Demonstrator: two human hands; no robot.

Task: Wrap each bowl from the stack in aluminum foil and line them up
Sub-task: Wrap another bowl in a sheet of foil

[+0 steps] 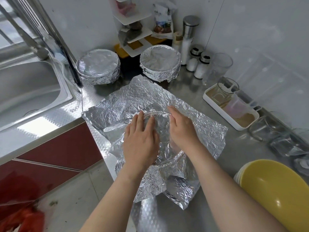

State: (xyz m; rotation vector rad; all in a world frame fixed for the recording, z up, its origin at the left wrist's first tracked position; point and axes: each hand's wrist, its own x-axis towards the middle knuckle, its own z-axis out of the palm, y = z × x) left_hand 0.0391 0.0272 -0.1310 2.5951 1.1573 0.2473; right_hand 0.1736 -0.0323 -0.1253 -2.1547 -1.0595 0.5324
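One foil-wrapped round bowl (98,66) and a second wrapped bowl (160,62) stand side by side at the far edge of the steel counter (234,156). You are likely on a third, hidden under the crinkled aluminium foil sheet (200,124) mid-counter. Your left hand (141,141) and right hand (181,129) press it flat, fingers straight, gripping nothing. The sheet's edges lie loose. The stack of yellow plastic bowls (274,190) waits near right, and a white tray of glasses (220,113) crowds the right side.

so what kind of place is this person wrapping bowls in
Most likely a home kitchen: a stainless steel sink is set into the textured metal counter, metal-capped glass shakers of white powder stand at the back, and stacked yellow bowls sit at the right.
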